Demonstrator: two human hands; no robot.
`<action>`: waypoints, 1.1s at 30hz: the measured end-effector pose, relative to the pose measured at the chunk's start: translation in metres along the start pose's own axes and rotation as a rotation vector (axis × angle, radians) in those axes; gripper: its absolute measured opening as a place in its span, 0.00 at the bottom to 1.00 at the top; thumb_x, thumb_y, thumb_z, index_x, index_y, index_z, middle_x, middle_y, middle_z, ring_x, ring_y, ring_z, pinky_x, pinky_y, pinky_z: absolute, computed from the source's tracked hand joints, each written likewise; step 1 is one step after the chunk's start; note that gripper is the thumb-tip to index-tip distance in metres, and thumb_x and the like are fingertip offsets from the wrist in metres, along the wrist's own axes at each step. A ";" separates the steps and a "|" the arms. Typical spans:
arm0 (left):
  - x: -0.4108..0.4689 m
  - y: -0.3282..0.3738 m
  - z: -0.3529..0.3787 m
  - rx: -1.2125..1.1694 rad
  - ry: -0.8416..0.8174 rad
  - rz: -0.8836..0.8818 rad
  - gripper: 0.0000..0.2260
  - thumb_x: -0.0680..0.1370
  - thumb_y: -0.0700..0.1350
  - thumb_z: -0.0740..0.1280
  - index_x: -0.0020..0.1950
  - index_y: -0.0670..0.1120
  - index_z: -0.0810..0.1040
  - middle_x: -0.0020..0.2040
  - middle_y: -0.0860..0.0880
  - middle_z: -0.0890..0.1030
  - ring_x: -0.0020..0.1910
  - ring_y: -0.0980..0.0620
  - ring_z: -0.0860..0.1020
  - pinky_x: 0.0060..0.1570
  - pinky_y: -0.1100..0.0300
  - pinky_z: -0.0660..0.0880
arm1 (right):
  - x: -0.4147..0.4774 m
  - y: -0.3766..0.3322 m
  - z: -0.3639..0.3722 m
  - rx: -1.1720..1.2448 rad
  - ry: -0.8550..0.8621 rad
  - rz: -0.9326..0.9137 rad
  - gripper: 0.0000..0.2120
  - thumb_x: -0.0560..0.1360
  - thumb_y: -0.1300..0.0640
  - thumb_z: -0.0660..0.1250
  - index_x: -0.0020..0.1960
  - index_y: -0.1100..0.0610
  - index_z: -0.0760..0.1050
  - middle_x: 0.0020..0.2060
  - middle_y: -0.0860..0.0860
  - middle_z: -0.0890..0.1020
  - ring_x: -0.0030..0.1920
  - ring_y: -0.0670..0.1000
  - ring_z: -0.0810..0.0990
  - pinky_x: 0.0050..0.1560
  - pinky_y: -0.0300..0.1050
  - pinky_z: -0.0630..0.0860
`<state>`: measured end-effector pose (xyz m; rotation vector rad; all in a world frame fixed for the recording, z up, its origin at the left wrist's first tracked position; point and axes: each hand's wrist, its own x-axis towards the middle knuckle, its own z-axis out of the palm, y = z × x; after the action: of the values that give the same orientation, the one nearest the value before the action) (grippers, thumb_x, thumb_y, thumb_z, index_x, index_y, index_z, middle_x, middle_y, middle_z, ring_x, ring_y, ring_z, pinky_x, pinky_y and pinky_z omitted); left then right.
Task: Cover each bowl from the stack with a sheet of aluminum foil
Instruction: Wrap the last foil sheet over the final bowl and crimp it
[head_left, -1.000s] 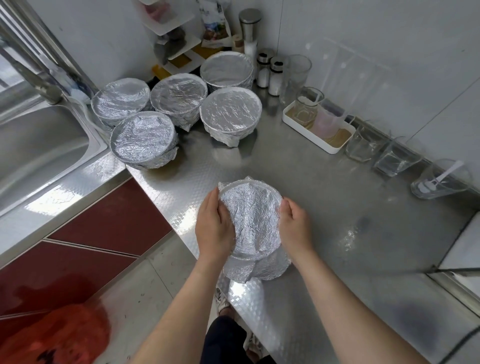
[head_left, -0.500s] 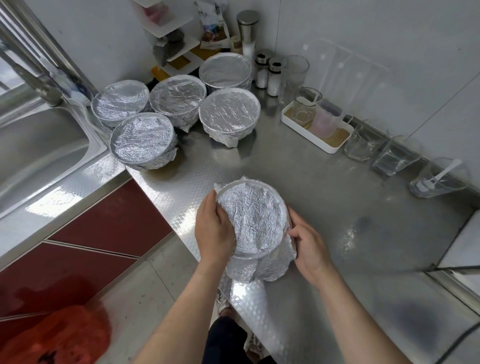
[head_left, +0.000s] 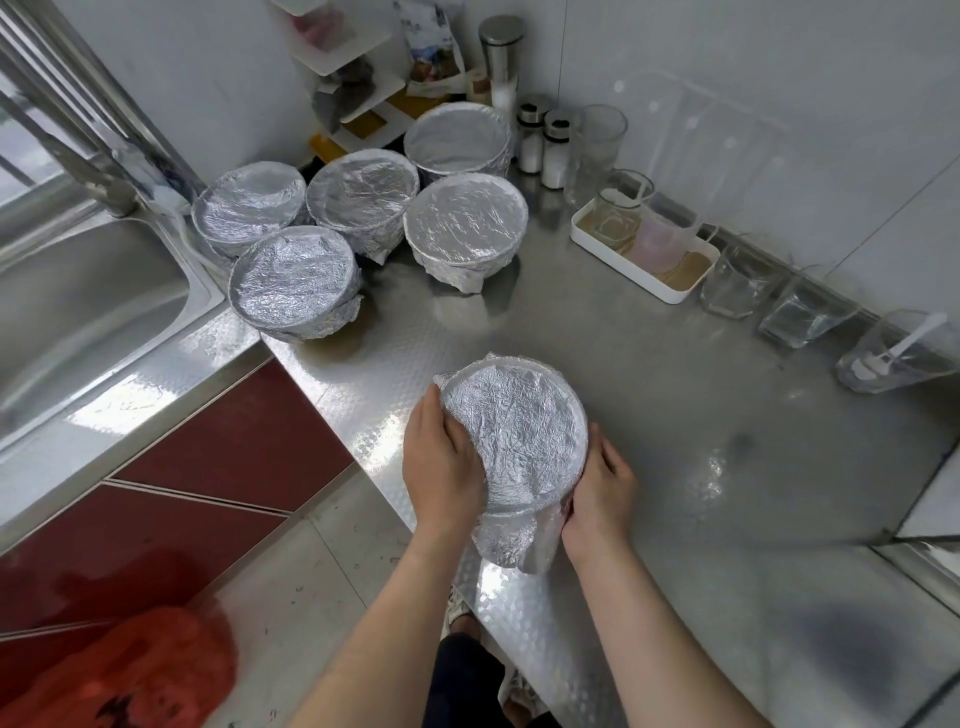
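Shiny metal counter (head_left: 675, 415) holds the foil-covered bowl (head_left: 519, 436) near its front edge, with the left hand (head_left: 441, 462) and right hand (head_left: 597, 488) curled close around its sides, some fingertips hidden behind it, and five wrapped bowls (head_left: 466, 223) farther back.

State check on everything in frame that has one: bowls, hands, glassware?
near bowl: foil over top and sides, held by both hands.
five back bowls: all foil-covered, standing on the counter.
left hand: grips near bowl's left rim.
right hand: grips its lower right side.
glass with spoon: upright, uncovered.
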<state>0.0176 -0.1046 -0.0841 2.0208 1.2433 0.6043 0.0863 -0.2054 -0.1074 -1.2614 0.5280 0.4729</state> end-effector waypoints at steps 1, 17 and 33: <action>0.000 0.000 0.000 0.000 0.005 0.004 0.17 0.83 0.39 0.55 0.72 0.40 0.69 0.60 0.50 0.75 0.56 0.61 0.68 0.52 0.78 0.58 | 0.000 -0.001 0.000 0.022 -0.011 0.007 0.11 0.77 0.55 0.68 0.54 0.60 0.82 0.47 0.56 0.85 0.50 0.54 0.84 0.52 0.48 0.80; -0.006 -0.004 0.001 0.004 0.020 -0.048 0.18 0.83 0.41 0.55 0.74 0.41 0.67 0.62 0.48 0.75 0.59 0.53 0.72 0.54 0.70 0.61 | -0.003 -0.011 0.007 -0.361 -0.098 -0.095 0.21 0.82 0.43 0.54 0.58 0.59 0.74 0.59 0.54 0.78 0.59 0.51 0.76 0.64 0.48 0.71; 0.008 -0.004 -0.022 0.094 -0.044 -0.099 0.14 0.80 0.47 0.64 0.65 0.47 0.76 0.59 0.50 0.79 0.58 0.51 0.76 0.56 0.57 0.69 | 0.015 -0.036 -0.003 -0.674 -0.328 -0.331 0.19 0.83 0.51 0.54 0.62 0.62 0.75 0.57 0.52 0.79 0.58 0.48 0.75 0.62 0.44 0.68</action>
<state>0.0035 -0.0895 -0.0719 2.0238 1.3595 0.4598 0.1190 -0.2163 -0.0899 -1.8282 -0.1452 0.5840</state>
